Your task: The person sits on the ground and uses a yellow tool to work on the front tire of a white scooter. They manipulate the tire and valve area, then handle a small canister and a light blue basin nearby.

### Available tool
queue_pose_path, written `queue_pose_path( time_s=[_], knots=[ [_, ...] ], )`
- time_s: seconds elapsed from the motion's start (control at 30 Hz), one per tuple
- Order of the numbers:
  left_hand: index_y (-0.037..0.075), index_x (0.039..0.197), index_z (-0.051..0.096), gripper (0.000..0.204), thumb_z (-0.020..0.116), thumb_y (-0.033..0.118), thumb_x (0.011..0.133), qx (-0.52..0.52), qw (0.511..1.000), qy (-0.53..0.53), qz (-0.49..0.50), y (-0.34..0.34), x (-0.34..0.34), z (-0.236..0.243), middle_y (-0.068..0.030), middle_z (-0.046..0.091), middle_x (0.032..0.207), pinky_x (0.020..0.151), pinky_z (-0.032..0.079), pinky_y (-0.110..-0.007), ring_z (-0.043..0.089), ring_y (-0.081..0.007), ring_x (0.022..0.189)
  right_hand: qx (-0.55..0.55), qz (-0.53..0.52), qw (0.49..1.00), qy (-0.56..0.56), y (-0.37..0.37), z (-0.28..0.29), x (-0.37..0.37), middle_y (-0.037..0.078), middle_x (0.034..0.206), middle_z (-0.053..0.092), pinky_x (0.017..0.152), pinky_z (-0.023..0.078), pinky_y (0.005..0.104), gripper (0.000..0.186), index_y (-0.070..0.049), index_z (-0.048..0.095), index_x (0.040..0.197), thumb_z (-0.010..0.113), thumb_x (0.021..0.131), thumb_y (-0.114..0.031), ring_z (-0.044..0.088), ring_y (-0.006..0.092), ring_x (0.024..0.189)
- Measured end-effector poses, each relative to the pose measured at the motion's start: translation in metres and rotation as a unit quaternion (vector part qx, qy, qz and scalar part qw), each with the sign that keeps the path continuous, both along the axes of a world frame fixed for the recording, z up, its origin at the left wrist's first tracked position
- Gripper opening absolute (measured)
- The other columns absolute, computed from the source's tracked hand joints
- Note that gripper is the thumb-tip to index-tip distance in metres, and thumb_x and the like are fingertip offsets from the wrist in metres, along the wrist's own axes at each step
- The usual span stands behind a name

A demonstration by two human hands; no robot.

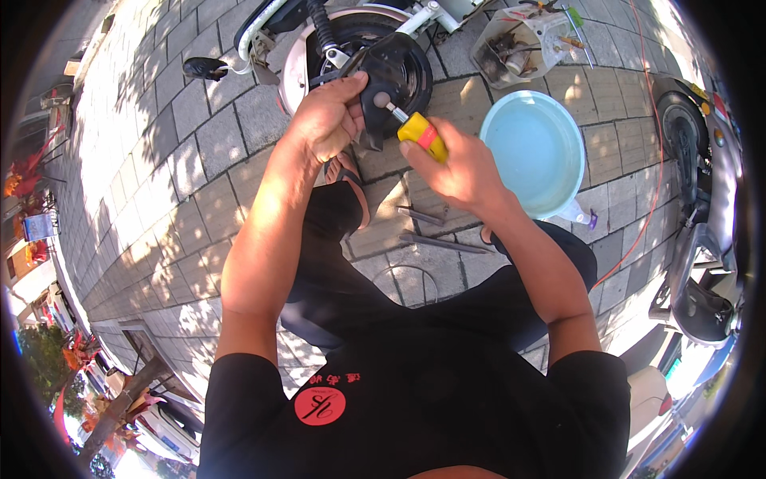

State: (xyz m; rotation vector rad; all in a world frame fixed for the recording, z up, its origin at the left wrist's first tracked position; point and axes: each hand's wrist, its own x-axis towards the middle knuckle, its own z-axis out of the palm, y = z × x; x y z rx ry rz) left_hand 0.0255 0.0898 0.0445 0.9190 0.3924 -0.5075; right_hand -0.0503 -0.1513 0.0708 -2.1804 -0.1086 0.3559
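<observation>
Closest to us is a black shirt [471,391] with a round red badge [320,406] on its chest. Two bare arms reach out from its sleeves, over dark trousers [327,295] with the knees spread wide. The left hand [329,120] has its thumb and fingers bent around the edge of a floppy black piece [388,72] that looks like rubber. That piece is beside the wheel [359,28] of a bike, at the top of the view. The right hand [463,172] is wrapped tight around a yellow tool [421,137] with a pinkish-red patch. Its shiny metal rod points up and to the left, and the round grey tip [381,100] is right at the black piece; I cannot tell if they touch. Just right of the right hand sits a big, light blue bowl [531,104], with a clear bottle [573,214] by its lower edge. Above the bowl is a see-through tub [488,68] with tools and bits in it. Two flat bars [447,243] lie on the grey paving [191,152] between the legs. On the right, a thin red cord [659,164] runs along the ground near a parked scooter [702,271].
</observation>
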Motion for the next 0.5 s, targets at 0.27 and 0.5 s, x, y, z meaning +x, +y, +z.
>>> queue_pose_path(
  time_s=[0.27,0.5],
  knots=[
    [-0.004,0.13,0.069,0.03,0.053,0.019,0.119,0.045,0.999,0.017,-0.013,-0.0037,-0.0007,0.001,-0.0127,0.079,0.117,0.095,0.067,-0.038,0.079,-0.0218,0.102,-0.005,0.002,1.0,-0.012,0.0042,0.0006,0.0057,0.027,0.103,0.078,0.086,0.06,0.0531,0.058,-0.003,0.068,0.129,0.079,0.098,-0.05,0.075,0.05,0.099],
    [-0.003,0.129,0.07,0.031,0.052,0.021,0.12,0.062,0.998,0.012,-0.027,-0.0044,0.0009,0.0002,-0.0121,0.08,0.117,0.092,0.067,-0.035,0.079,-0.0201,0.101,-0.024,0.013,1.0,0.014,0.0031,0.0058,0.0074,0.026,0.108,0.08,0.089,0.061,0.0469,0.067,0.0,0.067,0.14,0.079,0.098,-0.051,0.079,0.0442,0.102]
  ],
)
